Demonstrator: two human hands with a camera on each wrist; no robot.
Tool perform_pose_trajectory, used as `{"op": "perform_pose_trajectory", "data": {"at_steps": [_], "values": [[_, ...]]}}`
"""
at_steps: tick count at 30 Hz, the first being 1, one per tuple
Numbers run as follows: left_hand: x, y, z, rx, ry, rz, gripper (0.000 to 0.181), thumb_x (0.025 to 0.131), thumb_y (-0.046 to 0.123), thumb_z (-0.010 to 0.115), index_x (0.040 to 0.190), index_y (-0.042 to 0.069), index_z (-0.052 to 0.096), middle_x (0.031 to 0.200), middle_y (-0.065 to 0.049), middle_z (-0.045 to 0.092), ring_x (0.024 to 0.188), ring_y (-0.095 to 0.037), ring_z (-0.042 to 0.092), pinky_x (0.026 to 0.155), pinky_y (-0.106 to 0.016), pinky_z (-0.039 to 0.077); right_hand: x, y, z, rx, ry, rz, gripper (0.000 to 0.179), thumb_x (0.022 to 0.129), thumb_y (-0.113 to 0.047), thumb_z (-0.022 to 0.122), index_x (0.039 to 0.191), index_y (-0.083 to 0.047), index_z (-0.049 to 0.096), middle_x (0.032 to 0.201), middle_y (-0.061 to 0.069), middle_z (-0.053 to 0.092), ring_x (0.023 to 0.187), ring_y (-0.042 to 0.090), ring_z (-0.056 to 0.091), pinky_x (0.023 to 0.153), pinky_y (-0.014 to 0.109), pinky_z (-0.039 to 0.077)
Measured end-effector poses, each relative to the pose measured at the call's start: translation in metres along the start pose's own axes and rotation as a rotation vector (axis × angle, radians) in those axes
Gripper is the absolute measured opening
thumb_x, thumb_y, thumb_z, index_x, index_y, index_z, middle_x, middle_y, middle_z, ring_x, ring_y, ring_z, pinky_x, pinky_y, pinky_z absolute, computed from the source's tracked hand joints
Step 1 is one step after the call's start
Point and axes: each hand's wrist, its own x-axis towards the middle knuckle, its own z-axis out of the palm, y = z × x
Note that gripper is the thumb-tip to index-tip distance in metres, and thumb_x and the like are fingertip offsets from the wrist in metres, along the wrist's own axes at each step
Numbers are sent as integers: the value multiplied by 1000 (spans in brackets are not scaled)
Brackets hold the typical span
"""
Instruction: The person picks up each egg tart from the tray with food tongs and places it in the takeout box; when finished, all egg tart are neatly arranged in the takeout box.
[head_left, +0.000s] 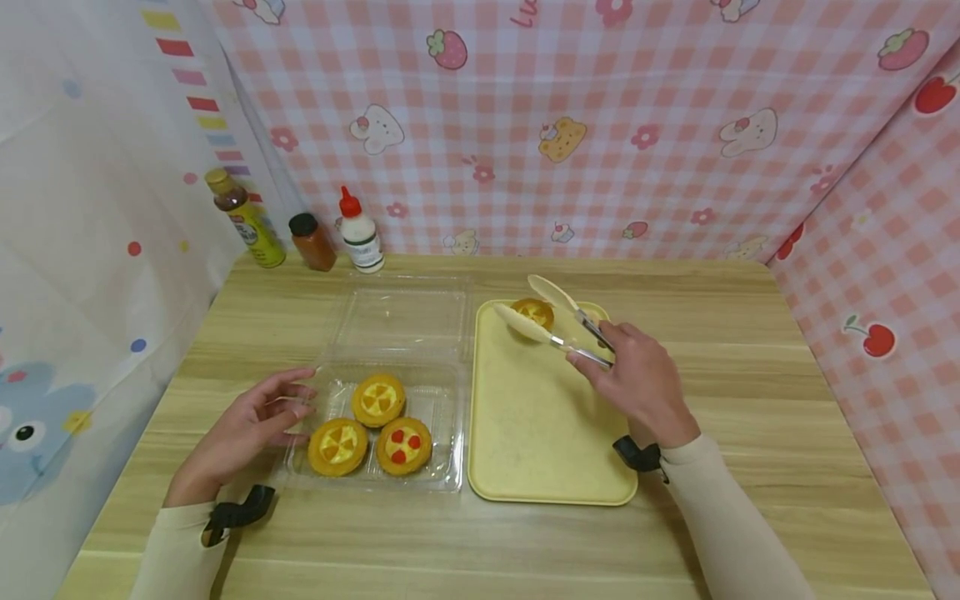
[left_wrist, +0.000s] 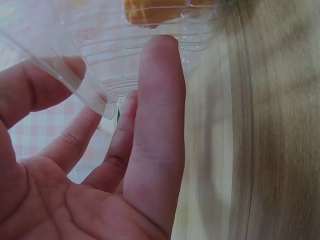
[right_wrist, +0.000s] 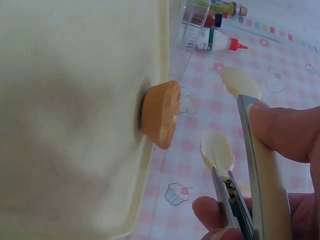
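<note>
My right hand point(head_left: 641, 379) grips metal tongs point(right_wrist: 262, 170) with cream scoop tips. The tips are spread apart on either side of an egg tart point(head_left: 536, 312), which sits at the far end of the pale yellow tray point(head_left: 551, 417). In the right wrist view the tart point(right_wrist: 160, 115) stands apart from both tips. My left hand point(head_left: 243, 429) is at the left edge of the clear plastic box point(head_left: 450, 383), fingers loosely spread around its rim point(left_wrist: 107, 110). In the box lie two tarts with yellow wedges point(head_left: 378, 400) and one with red dots point(head_left: 403, 447).
The box's clear lid point(head_left: 405, 317) lies folded back behind it. Along the back left stand a yellow-labelled bottle point(head_left: 251, 229), a dark-capped jar point(head_left: 312, 243) and a white red-tipped squeeze bottle point(head_left: 362, 237). Patterned cloth point(head_left: 517, 167) closes off the back.
</note>
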Motion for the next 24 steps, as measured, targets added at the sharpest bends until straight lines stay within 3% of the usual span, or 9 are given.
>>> {"op": "perform_pose_trajectory", "data": {"at_steps": [7,15,24], "values": [[0,0,0,1,-4,4,54,110,14,57,160,5,39,132,-5,58,111,-13,68,80,-38,67,-2,6,0,-5,-86,61,76,97,-55,71,142,5,62,132,26,69,116,46,68,96,62,55],[1,-1,-1,12,-7,5,54,111,15,56,161,5,38,133,-8,57,111,-13,68,80,-38,67,-5,10,3,-20,-121,66,75,97,-57,69,142,2,64,125,23,70,103,41,69,84,58,57],[1,-1,-1,11,-9,3,53,111,15,56,161,7,39,134,-9,56,111,-12,69,81,-38,67,-7,11,3,-29,-116,82,74,97,-55,70,141,3,64,125,23,70,101,38,69,82,56,58]]}}
